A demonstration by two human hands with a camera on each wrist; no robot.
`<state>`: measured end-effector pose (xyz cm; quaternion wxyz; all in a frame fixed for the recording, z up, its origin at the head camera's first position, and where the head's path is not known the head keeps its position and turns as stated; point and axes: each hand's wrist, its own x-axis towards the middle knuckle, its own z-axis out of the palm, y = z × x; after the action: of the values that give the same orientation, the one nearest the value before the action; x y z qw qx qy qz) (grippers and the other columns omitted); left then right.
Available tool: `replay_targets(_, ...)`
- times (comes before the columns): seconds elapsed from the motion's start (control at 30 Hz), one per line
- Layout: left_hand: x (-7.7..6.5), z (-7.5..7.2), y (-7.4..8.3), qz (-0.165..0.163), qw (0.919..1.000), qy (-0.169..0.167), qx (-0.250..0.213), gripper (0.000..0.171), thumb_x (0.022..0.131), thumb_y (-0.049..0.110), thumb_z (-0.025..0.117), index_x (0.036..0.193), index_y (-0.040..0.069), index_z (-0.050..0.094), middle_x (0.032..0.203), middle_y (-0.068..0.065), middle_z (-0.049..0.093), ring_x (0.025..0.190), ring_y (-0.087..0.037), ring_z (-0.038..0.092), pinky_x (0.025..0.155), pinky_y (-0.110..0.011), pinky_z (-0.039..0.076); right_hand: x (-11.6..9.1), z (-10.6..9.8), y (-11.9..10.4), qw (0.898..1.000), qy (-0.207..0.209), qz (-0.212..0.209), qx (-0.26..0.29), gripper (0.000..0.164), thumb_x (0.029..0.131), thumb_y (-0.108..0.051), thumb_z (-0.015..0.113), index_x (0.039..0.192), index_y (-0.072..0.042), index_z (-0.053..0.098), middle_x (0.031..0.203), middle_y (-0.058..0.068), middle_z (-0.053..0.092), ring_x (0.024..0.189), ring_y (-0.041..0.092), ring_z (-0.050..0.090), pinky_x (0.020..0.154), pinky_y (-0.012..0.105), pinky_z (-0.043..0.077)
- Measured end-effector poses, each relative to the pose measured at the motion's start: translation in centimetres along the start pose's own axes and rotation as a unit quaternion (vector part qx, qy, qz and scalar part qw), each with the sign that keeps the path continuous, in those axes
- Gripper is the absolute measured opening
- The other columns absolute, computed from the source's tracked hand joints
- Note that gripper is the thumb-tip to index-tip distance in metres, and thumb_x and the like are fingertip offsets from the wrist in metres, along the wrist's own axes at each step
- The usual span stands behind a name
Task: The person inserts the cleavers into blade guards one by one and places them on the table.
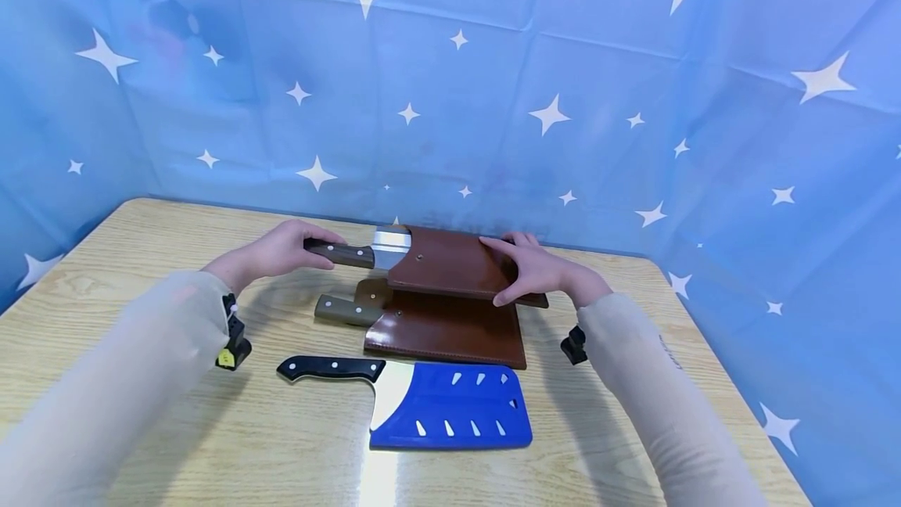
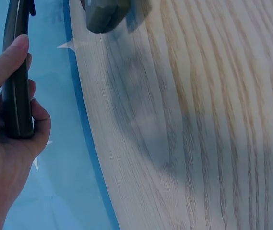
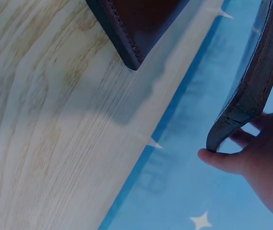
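My left hand (image 1: 281, 250) grips the dark wooden handle (image 2: 17, 103) of a cleaver (image 1: 389, 247) at the back of the table. Part of its shiny blade shows; the rest is hidden inside a brown leather sheath (image 1: 450, 260). At the sheath's far end my right hand (image 1: 540, 267) pinches it, with the thumb along the lower edge in the right wrist view. Both wrist views have this cleaver and sheath raised off the table. Just in front lies a second cleaver, its wooden handle (image 1: 345, 310) sticking out of another brown sheath (image 1: 450, 327).
Nearest me on the wooden table (image 1: 296, 444) lies a third cleaver with a black handle (image 1: 331, 367) and a blue slotted blade cover (image 1: 450, 405). A blue star-patterned cloth (image 1: 450, 84) hangs close behind the table and along its sides.
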<state>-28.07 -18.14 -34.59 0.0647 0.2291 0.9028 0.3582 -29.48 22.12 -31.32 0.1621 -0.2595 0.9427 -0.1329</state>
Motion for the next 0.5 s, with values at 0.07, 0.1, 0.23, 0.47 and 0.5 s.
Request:
replay_targets(0.07,0.1,0.1,0.2,-0.001,1.0,-0.001,0.0,0.04,0.082,0.01,0.069,0.121,0.005,0.061,0.115,-0.016,0.065,0.084,-0.015,0.058,0.075,-0.028,0.046,0.1,0.0,-0.1,1.0,0.0,-0.003,0.003,0.102,0.069,-0.045,0.078,0.15,-0.025,0.018,0.148,0.017,0.018,0.131,0.034,0.016,0.102,0.061,0.027)
replay_targets(0.1,0.2,0.2,0.2,-0.002,1.0,-0.001,0.0,0.04,0.082,0.01,0.068,0.121,0.005,0.061,0.116,-0.016,0.065,0.085,-0.016,0.058,0.075,-0.028,0.046,0.1,0.0,-0.1,1.0,0.0,-0.003,0.004,0.102,0.069,-0.045,0.077,0.15,-0.024,0.018,0.149,0.018,0.017,0.131,0.034,0.016,0.102,0.061,0.027)
replay_targets(0.23,0.5,0.4,0.5,-0.007,1.0,-0.003,0.004,0.04,0.083,0.011,0.068,0.122,0.007,0.061,0.117,-0.015,0.064,0.087,-0.018,0.058,0.076,-0.029,0.045,0.2,-0.1,-0.1,1.0,-0.002,-0.003,0.008,0.102,0.069,-0.045,0.077,0.15,-0.024,0.018,0.15,0.018,0.016,0.132,0.035,0.014,0.103,0.061,0.027)
replay_targets(0.47,1.3,0.7,1.5,0.008,0.9999,-0.004,0.004,0.038,0.083,0.014,0.069,0.12,0.009,0.063,0.112,-0.013,0.066,0.082,-0.018,0.056,0.073,-0.03,0.043,0.5,-0.5,-0.5,1.0,0.005,-0.011,0.007,0.101,0.07,-0.044,0.077,0.15,-0.024,0.018,0.146,0.014,0.02,0.127,0.032,0.017,0.101,0.059,0.029)
replay_targets(0.5,1.4,0.7,1.5,0.008,1.0,-0.005,0.0,0.038,0.083,0.013,0.069,0.12,0.01,0.063,0.111,-0.012,0.066,0.08,-0.017,0.055,0.072,-0.03,0.043,0.5,-0.5,-0.5,1.0,0.006,-0.013,0.006,0.101,0.07,-0.044,0.077,0.15,-0.024,0.018,0.145,0.014,0.02,0.126,0.031,0.018,0.1,0.058,0.03)
